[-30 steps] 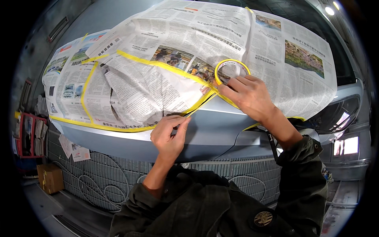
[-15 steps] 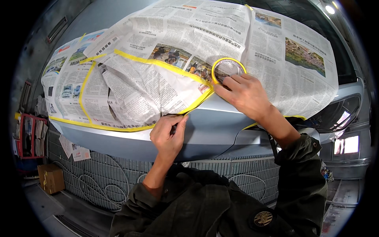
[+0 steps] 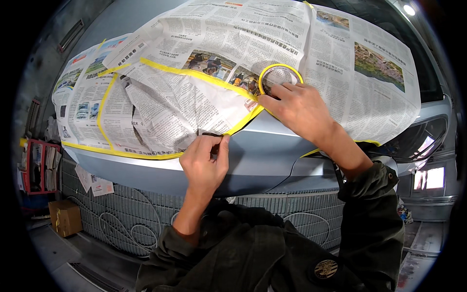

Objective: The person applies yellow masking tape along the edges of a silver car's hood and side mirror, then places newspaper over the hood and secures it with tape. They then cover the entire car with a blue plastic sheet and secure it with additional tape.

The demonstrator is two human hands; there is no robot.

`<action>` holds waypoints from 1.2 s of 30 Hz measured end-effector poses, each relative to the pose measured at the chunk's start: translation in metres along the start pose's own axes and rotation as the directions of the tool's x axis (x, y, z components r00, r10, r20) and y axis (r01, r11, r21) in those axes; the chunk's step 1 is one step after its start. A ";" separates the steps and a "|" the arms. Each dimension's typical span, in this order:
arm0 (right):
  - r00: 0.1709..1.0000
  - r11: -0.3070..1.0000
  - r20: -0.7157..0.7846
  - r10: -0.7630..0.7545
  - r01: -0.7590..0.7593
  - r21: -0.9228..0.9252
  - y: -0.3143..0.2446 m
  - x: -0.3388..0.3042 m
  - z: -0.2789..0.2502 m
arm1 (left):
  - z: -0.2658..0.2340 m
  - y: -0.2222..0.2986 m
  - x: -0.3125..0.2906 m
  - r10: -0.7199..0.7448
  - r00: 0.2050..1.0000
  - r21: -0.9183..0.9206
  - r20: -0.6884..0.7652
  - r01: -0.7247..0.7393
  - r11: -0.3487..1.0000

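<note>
Newspaper sheets (image 3: pixel 272 44) cover a silver-blue car body (image 3: pixel 253 151), with yellow masking tape along their edges. My right hand (image 3: pixel 304 109) is closed around the near side of a roll of yellow masking tape (image 3: pixel 261 80), which rests over the newspaper. From near the roll, a yellow tape strip (image 3: pixel 245 120) slants down and left along the paper's edge. At its lower end my left hand (image 3: pixel 204 160) pinches with thumb and forefinger, apparently on the strip. A dark gap (image 3: pixel 210 134) shows beside those fingertips; exactly what lies between them is partly hidden.
Below the car runs a grey grated floor (image 3: pixel 272 214) with loose pale hoses (image 3: pixel 104 224). A cardboard box (image 3: pixel 65 218) and a red rack (image 3: pixel 38 168) of papers stand at left. A tail light (image 3: pixel 413 138) and dark rear window are at right.
Both hands have shifted slightly away from me along the paper's edge, the tape roll moving with the right hand. Both grips look the same. The view has shifted a little.
</note>
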State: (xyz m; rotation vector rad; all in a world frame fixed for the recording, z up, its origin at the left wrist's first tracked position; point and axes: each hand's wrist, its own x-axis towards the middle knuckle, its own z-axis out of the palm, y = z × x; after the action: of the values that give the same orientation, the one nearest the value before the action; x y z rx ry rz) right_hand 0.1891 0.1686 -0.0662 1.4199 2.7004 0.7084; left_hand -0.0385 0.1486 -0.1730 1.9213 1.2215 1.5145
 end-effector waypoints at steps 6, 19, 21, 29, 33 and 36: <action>0.999 1.000 -0.029 0.015 -0.015 0.021 -0.001 0.003 0.003 | -0.014 -0.003 0.005 -0.112 0.987 0.133 0.115 0.097 0.986; 0.991 0.979 0.034 0.129 -0.133 0.154 -0.006 0.010 -0.004 | -0.002 0.024 0.060 0.203 0.932 0.166 0.300 -0.261 0.951; 0.981 0.955 0.041 0.189 -0.193 0.226 -0.007 0.011 -0.003 | 0.004 0.028 0.067 0.123 0.923 0.168 0.366 -0.195 0.966; 0.811 0.740 -0.131 0.571 -0.438 0.511 0.003 0.012 -0.013 | 0.028 0.045 0.099 -0.127 0.844 0.279 0.522 -0.028 0.960; 0.708 0.616 -0.217 0.672 -0.372 0.694 -0.002 0.012 -0.036 | 0.044 0.049 0.113 -0.155 0.823 0.324 0.546 -0.037 0.945; 0.679 0.532 -0.175 0.713 -0.361 0.766 -0.009 0.004 -0.047 | 0.053 0.047 0.116 -0.124 0.836 0.340 0.534 -0.078 0.937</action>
State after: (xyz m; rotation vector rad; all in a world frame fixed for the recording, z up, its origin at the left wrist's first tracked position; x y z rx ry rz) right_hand 0.1697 0.1497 -0.0264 2.7292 3.0008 -0.0540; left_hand 0.0318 0.2289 -0.0892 2.3293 1.2810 0.6549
